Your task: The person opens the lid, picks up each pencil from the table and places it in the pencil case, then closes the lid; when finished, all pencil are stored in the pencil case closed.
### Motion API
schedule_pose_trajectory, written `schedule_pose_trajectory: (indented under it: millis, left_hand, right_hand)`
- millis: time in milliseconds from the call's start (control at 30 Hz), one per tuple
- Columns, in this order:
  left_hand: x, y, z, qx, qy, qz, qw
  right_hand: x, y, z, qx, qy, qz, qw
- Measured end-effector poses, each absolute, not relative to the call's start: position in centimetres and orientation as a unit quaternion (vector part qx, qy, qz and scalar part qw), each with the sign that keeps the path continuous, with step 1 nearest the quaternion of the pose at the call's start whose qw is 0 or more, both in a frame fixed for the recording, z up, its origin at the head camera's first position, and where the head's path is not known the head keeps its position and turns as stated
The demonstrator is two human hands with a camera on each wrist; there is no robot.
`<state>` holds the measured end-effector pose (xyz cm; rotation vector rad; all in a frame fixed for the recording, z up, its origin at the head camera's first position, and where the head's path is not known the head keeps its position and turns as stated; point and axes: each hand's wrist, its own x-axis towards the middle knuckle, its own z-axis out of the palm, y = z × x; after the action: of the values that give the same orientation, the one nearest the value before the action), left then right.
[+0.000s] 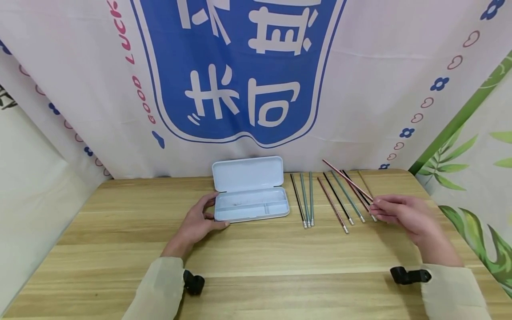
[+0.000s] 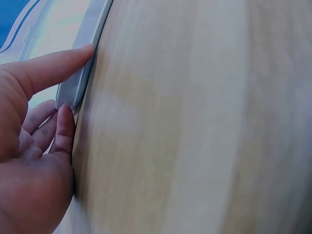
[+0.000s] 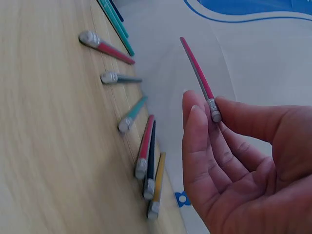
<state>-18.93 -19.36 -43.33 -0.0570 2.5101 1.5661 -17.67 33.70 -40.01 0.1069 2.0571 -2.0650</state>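
A light blue pencil case (image 1: 245, 212) lies with its lid (image 1: 248, 174) raised at the back; its divided tray holds no pencils. My left hand (image 1: 196, 226) holds the case's left end, thumb along the front edge and the other fingers round the left side. In the left wrist view, the thumb (image 2: 58, 68) touches the case's edge. My right hand (image 1: 404, 218) pinches a red pencil (image 1: 340, 173) near its white eraser end, between thumb and fingertips. The right wrist view shows this pencil (image 3: 197, 70) raised above the table, pointing away from the palm.
Several pencils lie right of the case, erasers toward me: a black one (image 1: 298, 200), teal ones (image 1: 311, 200), a red one (image 1: 333, 205). A yellow pencil (image 3: 157, 185) lies at the far right. Behind the wooden table (image 1: 256, 262) hangs a printed cloth (image 1: 360, 111).
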Motion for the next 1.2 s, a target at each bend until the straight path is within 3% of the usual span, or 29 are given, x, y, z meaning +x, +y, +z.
schedule_pose_trajectory:
  millis: [1200]
  left_hand:
    - [-18.7,-19.2,-43.0,-0.026,0.840,0.534,0.093]
  right_hand:
    - [-23.7,16.5,-39.1,-0.018,0.840,-0.526,0.131]
